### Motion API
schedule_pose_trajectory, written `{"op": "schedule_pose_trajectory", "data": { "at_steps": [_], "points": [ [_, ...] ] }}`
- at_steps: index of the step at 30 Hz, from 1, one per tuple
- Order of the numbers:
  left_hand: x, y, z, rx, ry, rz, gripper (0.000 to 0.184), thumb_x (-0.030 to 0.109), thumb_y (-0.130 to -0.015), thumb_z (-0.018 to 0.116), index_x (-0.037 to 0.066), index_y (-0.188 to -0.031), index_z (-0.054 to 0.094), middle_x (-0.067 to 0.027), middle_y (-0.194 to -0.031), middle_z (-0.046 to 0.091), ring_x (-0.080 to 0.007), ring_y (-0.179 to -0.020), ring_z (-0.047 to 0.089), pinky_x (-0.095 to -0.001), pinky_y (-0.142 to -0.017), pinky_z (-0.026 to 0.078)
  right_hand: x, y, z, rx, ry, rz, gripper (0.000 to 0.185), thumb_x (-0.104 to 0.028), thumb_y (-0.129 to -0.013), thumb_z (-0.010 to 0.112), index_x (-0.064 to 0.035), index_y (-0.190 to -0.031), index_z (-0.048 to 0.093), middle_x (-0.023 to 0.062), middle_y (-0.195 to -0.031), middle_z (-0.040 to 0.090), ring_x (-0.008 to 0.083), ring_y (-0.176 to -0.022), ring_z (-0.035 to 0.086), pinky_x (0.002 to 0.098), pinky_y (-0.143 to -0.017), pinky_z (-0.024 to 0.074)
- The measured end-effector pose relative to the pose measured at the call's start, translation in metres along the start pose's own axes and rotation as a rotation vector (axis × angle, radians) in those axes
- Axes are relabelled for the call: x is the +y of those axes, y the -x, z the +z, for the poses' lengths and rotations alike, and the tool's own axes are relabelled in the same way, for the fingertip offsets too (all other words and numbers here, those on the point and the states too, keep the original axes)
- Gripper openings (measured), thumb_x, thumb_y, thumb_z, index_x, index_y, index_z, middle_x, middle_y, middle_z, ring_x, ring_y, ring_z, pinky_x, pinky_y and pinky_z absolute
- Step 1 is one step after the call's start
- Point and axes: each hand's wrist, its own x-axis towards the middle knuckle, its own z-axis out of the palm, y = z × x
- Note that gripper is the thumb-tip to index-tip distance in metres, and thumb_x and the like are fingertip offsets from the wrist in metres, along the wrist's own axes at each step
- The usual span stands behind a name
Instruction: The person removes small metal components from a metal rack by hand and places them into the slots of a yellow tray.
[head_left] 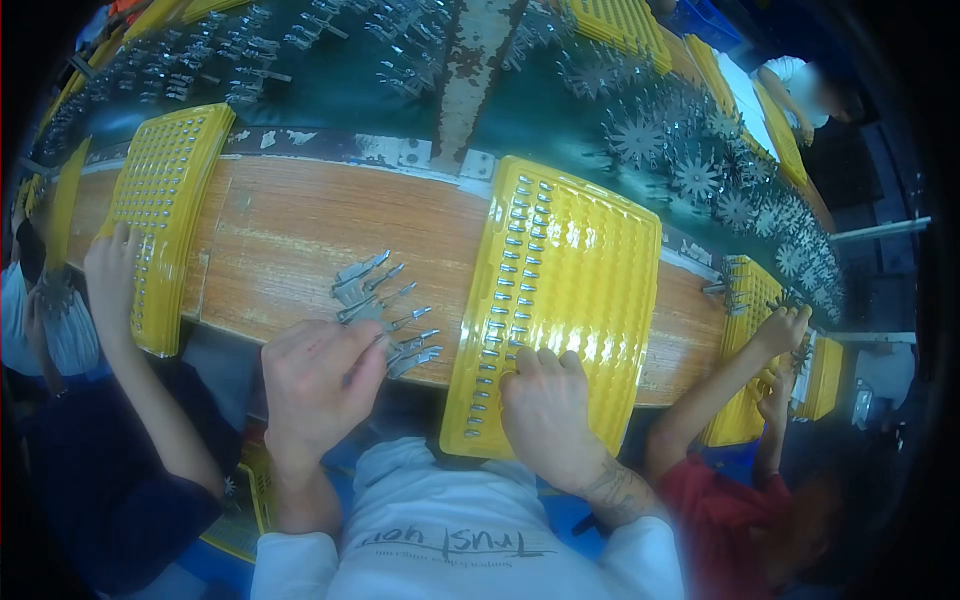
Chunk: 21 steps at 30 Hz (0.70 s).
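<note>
My left hand (318,385) is closed on a grey branched metal piece (361,302), with several small shiny pointed metal parts standing out from its arms. It holds this over the front edge of the wooden bench, left of a yellow plastic tray (598,290). Two columns of small metal parts (508,270) lie in the slots along that tray's left side. My right hand (548,405) is over the tray's lower part, fingers curled down at the slots beside the columns. Its fingertips, and anything between them, are hidden.
The wooden bench (290,215) borders a green surface (380,125) bearing many star-shaped metal pieces (697,178). A rusty metal bar (470,85) meets the bench's back edge. Co-workers' hands work at yellow trays on the left (170,200) and right (745,300).
</note>
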Motion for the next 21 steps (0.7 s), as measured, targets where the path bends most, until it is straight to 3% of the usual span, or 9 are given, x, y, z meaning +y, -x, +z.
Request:
{"op": "schedule_pose_trajectory", "data": {
  "at_steps": [13,17,19,21],
  "points": [
    [-0.005,0.001,-0.005,0.014,0.043,-0.034,0.014,0.003,-0.076,0.078,0.004,-0.088,0.072,-0.0096,-0.066,0.065,-0.0279,-0.059,0.065,-0.0377,-0.057,0.051,-0.002,-0.012,-0.017,-0.122,0.143,-0.084,0.004,-0.014,-0.078,0.073,-0.0124,-0.079,0.076,0.0067,-0.085,0.059,0.0227,-0.087,0.06,0.038,-0.079,0.0385],
    [-0.008,0.002,-0.011,-0.008,0.039,-0.067,0.014,0.003,-0.076,0.078,0.004,-0.088,0.072,-0.0098,-0.066,0.065,-0.0282,-0.06,0.065,-0.0381,-0.057,0.051,0.016,-0.004,-0.036,-0.061,-0.02,-0.028,0.007,-0.015,-0.077,0.075,-0.0089,-0.076,0.074,0.0079,-0.08,0.061,0.0255,-0.082,0.065,0.0399,-0.075,0.0438],
    [-0.01,0.003,-0.011,0.036,0.061,-0.046,0.016,-0.001,-0.074,0.078,0.003,-0.088,0.074,-0.0073,-0.064,0.064,-0.0226,-0.054,0.061,-0.0349,-0.053,0.046,0.019,0.003,-0.048,-0.014,-0.112,0.005,0.008,-0.015,-0.076,0.075,-0.0072,-0.076,0.073,0.0082,-0.078,0.061,0.0268,-0.08,0.066,0.0404,-0.073,0.0462],
    [-0.012,0.006,-0.014,0.024,0.05,-0.062,0.014,0.001,-0.075,0.078,0.004,-0.088,0.073,-0.0093,-0.066,0.065,-0.0262,-0.058,0.063,-0.0371,-0.055,0.048,0.019,0.008,-0.053,0.037,-0.199,0.13,0.018,-0.021,-0.074,0.083,-0.0051,-0.08,0.075,0.0102,-0.074,0.066,0.0297,-0.072,0.068,0.0435,-0.068,0.052]
  ]
}}
